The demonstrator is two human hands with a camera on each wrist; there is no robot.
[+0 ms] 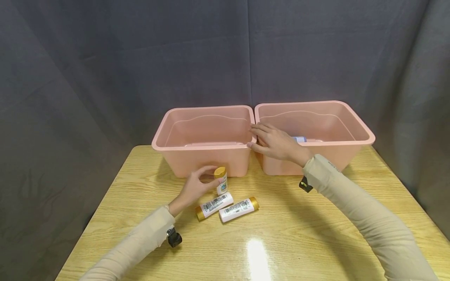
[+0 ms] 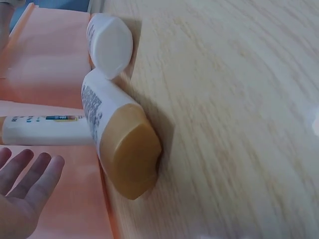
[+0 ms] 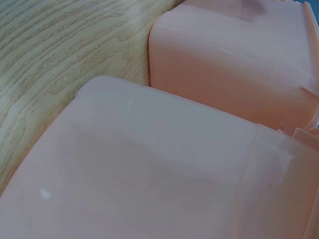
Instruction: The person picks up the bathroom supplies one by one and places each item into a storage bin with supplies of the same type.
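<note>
1. Small white plastic bottle with a gold cap [image 1: 221, 180], upright on the pale wooden table [image 1: 316, 234], pinched by left hand [image 1: 195, 189], fingers curled round the cap.
2. Two matching white bottles [image 1: 226, 207] lying flat just beside it.
3. Right hand [image 1: 275, 142], fingers straight and relaxed, resting where two pink plastic tubs [image 1: 207, 156] meet, seemingly steadying them.
</note>
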